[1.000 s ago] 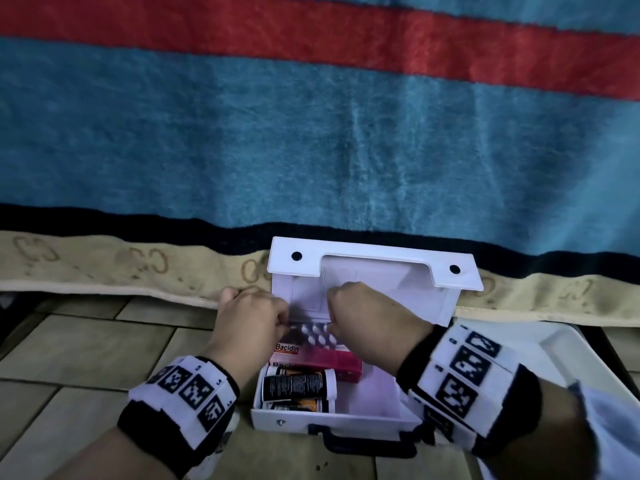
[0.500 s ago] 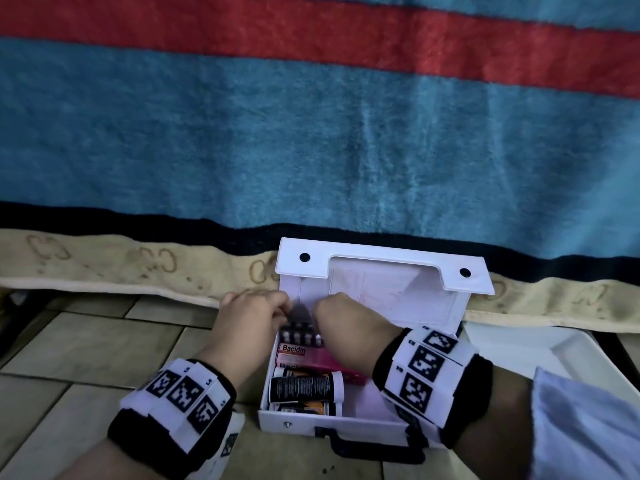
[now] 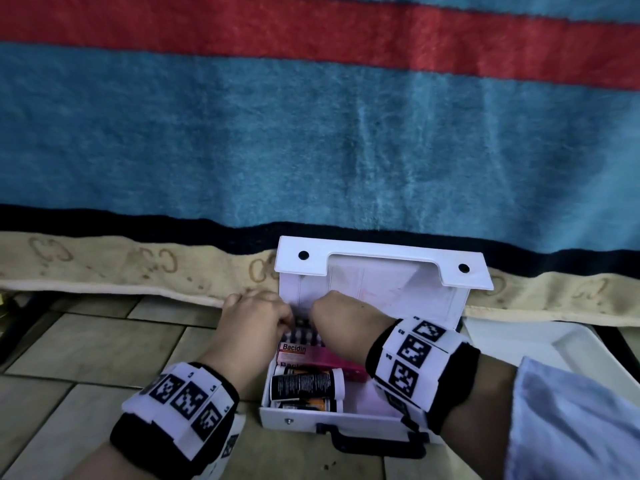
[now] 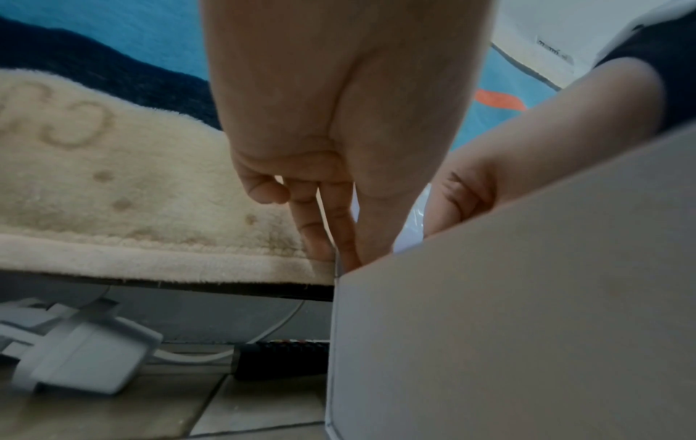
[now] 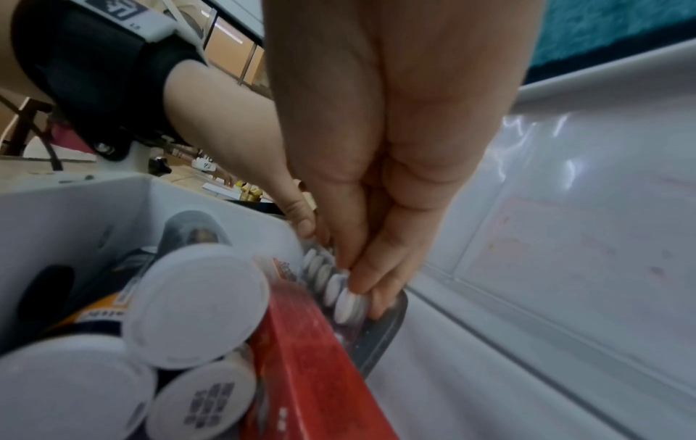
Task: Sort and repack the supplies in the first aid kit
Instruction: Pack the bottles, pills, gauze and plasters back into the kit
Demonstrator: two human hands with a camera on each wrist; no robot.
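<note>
The white first aid kit stands open on the floor, its lid leaning back against the blanket. Along its left side lie several white-capped bottles and a red Bacidin box. Behind that box, a blister pack of white pills sits at the back left corner. My right hand pinches the pack's near end between thumb and fingers. My left hand reaches over the kit's left wall and holds the pack's other end, its fingertips down inside the corner.
A striped blue and red blanket hangs behind the kit. A white tray lies to the right on the tiled floor. Under the blanket's edge sit a white power adapter and a dark remote.
Both hands have carried the blister pack left and down, into the kit's back left corner behind the Bacidin box. My view has shifted slightly.
</note>
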